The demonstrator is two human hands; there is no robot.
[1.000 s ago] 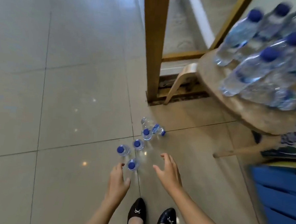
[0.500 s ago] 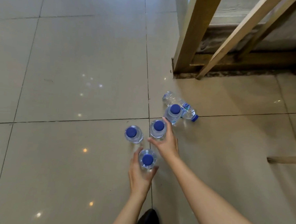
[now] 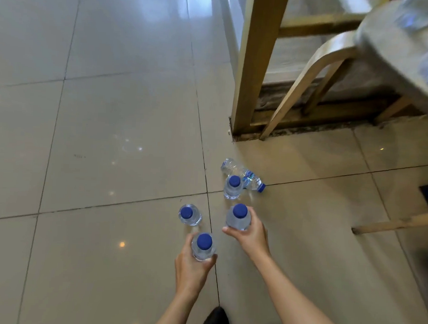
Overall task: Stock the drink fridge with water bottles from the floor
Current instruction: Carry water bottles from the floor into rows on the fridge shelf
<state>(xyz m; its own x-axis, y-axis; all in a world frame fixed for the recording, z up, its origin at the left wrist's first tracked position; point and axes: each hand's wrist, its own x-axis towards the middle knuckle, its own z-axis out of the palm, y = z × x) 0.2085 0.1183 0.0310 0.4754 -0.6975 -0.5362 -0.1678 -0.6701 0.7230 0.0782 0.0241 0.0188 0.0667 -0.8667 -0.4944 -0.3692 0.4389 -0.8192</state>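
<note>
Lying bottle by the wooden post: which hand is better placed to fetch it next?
Probably the right hand: it sits nearer the lying bottle than the left hand. Both are full, though: right-hand bottle, left-hand bottle.

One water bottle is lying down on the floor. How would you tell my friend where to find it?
Look for the thick wooden post that meets the tile floor. Just in front of its foot lies the fallen bottle, right behind an upright bottle. It is the only one on its side, blue cap pointing right; its neighbours are all upright.
</note>
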